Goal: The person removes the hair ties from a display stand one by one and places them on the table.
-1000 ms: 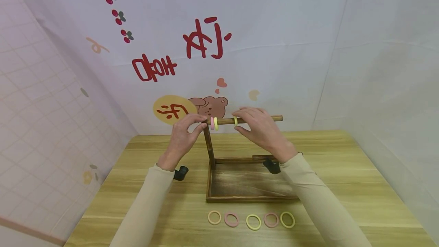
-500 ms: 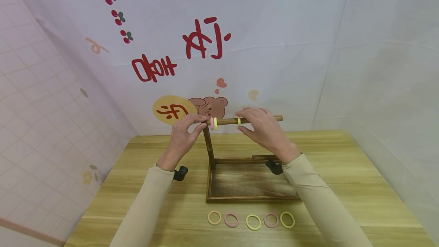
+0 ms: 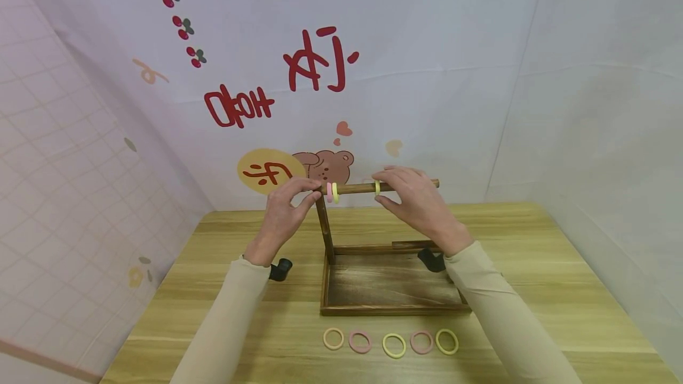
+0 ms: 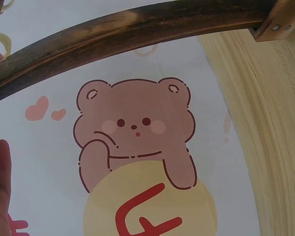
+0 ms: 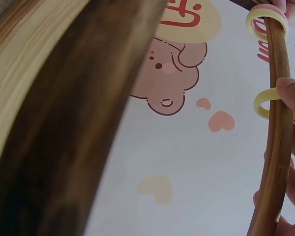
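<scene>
Left hand [image 3: 285, 209] raised, pinching wooden rod [image 3: 354, 189] at its left end, right hand [image 3: 418, 201] raised, pinching yellow ring [image 3: 377, 188] encircling rod near mid-length, both forearms [image 3: 226, 319] angled inward above worktop [image 3: 560, 289]

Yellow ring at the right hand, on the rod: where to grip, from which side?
I'd pinch the yellow ring by its top and bottom edges, coming from the free right end of the wooden rod. It's a thin hoop around the rod, so both edges stick out; the post, pink ring and second yellow ring crowd the left end.
</scene>
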`<move>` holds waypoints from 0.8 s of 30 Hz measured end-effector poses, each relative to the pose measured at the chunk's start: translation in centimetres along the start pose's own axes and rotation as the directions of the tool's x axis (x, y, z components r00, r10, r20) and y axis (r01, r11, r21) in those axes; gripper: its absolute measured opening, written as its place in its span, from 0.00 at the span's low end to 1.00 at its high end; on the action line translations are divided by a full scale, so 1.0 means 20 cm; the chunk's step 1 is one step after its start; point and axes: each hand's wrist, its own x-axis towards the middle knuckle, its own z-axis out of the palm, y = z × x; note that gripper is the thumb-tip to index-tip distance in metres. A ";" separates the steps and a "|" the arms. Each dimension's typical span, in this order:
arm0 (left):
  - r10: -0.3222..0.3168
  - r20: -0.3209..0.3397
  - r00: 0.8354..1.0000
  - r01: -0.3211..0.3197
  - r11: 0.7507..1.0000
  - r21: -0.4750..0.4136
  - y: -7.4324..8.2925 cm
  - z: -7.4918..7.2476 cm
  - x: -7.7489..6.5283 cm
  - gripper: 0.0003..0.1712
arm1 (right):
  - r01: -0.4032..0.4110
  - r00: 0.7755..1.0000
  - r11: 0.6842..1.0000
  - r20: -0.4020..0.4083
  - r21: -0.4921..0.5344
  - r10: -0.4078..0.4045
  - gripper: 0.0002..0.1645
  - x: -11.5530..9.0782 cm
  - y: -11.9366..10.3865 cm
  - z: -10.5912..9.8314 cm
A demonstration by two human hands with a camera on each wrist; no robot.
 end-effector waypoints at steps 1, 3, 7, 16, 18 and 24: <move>-0.001 -0.001 1.000 0.001 1.000 0.001 0.00 0.00 0.00 0.11 | -0.003 1.000 1.000 0.002 0.002 0.003 0.29 0.00 0.00 0.00; 0.000 -0.002 1.000 0.000 1.000 0.004 0.00 0.00 0.00 0.11 | -0.007 1.000 1.000 0.002 0.005 0.007 0.28 -0.01 0.01 -0.01; 0.001 -0.006 1.000 -0.001 1.000 0.006 0.00 0.00 0.00 0.12 | -0.017 1.000 1.000 0.003 0.011 0.017 0.28 -0.02 0.02 -0.01; 0.002 -0.003 1.000 -0.002 1.000 -0.007 -0.01 0.00 0.00 0.09 | -0.052 0.999 0.998 0.000 0.023 0.052 0.27 -0.04 0.03 -0.02; 0.003 -0.005 1.000 -0.003 1.000 -0.011 -0.01 0.00 0.00 0.09 | -0.046 0.999 0.999 -0.009 0.024 0.046 0.27 -0.04 0.04 -0.02; 0.007 -0.007 1.000 -0.007 1.000 -0.022 -0.01 0.00 0.00 0.09 | -0.034 0.999 0.999 -0.033 0.022 0.035 0.26 -0.05 0.05 -0.02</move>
